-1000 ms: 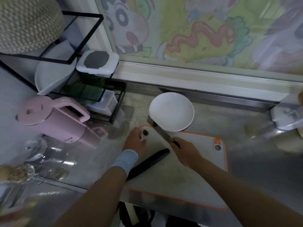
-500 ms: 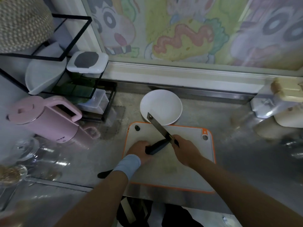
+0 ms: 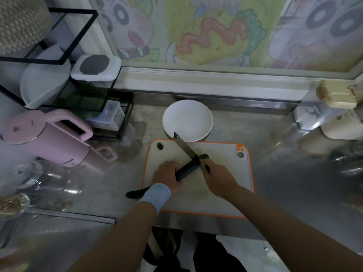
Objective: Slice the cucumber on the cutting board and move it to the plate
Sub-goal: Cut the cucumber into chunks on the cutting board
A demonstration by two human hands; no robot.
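Observation:
A dark cucumber (image 3: 187, 167) lies slantwise on the white, orange-edged cutting board (image 3: 225, 173). My left hand (image 3: 167, 173) grips its middle; the cucumber's lower end sticks out past my wrist off the board's left edge. My right hand (image 3: 218, 179) holds a knife (image 3: 185, 147) by its handle. The blade crosses the cucumber near its upper right end, tip pointing toward the white plate (image 3: 187, 119) just beyond the board. A small dark cucumber piece (image 3: 160, 146) sits at the board's far left corner.
A pink kettle (image 3: 43, 138) stands left of the board, with a black wire rack (image 3: 78, 75) holding containers behind it. Glassware (image 3: 29, 177) crowds the near left. White and cream containers (image 3: 334, 114) stand at the far right. The counter's front edge runs just below the board.
My left hand went from the board's far corner onto the cucumber and gripped it. The knife blade came down across the cucumber's upper end. The camera view shifted right.

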